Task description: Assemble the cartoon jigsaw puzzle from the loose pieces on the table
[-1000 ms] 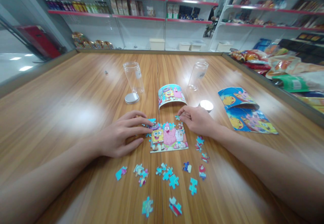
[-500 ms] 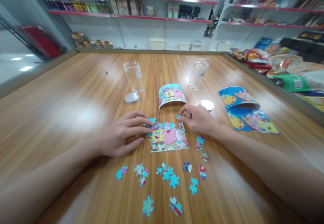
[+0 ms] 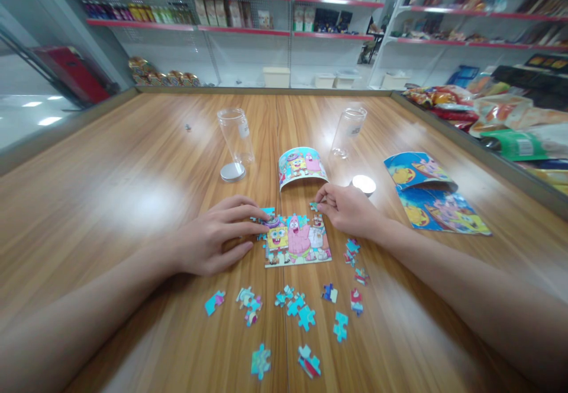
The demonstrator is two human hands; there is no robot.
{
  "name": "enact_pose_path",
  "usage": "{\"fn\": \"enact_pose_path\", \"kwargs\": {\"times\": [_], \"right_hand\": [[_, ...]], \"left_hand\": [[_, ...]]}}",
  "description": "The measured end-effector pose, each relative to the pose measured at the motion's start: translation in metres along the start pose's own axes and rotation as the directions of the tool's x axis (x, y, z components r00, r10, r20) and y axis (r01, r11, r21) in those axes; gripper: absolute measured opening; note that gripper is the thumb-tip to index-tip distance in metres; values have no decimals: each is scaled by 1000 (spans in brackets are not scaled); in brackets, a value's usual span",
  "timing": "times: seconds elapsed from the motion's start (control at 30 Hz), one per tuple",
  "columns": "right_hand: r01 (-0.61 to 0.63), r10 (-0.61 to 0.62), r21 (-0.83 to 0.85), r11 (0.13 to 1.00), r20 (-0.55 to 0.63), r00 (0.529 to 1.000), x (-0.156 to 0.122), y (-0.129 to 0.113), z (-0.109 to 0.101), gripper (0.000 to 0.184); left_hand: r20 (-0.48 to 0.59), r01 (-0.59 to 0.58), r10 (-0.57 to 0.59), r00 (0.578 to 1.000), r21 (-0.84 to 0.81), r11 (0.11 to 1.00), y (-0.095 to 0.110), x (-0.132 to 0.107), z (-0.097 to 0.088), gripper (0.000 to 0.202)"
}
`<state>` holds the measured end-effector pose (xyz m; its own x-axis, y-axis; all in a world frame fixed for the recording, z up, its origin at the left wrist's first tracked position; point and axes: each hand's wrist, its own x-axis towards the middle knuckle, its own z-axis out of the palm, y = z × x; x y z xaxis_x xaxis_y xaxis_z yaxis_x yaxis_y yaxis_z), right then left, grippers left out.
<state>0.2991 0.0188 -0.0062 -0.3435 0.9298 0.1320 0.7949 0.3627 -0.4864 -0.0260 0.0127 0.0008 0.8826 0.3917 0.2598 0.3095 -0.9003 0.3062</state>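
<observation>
A partly joined cartoon jigsaw puzzle, with a yellow square figure and a pink one, lies flat on the wooden table. My left hand rests at its left side with fingers spread, the fingertips on the upper left pieces. Above the puzzle's top right corner, my right hand pinches a small blue-green puzzle piece between thumb and fingers. Several loose puzzle pieces are scattered nearer to me. Just behind the puzzle stands a curved picture card showing the same figures.
Two clear plastic jars stand farther back, with a silver lid and a white lid near them. Blue picture sheets lie at the right. Bagged goods sit beyond the table's right edge; stocked shelves line the back.
Both hands hold almost the same positions, the right still pinching its piece. The whole view has shifted very slightly.
</observation>
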Motion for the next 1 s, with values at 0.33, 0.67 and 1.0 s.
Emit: {"fn": "enact_pose_path", "kwargs": {"times": [0.33, 0.67, 1.0], "right_hand": [[10, -10, -15, 1000, -30, 1000, -1, 1, 1, 9], [15, -16, -23, 1000, -52, 999, -1, 1, 3, 9], [22, -24, -27, 999, -64, 998, -1, 2, 4, 13]], "left_hand": [[8, -9, 9, 1000, 1, 1000, 3, 2, -3, 46], [32, -29, 29, 999, -11, 1000, 5, 1, -2, 49], [17, -33, 32, 999, 23, 999, 4, 1, 0, 51]]}}
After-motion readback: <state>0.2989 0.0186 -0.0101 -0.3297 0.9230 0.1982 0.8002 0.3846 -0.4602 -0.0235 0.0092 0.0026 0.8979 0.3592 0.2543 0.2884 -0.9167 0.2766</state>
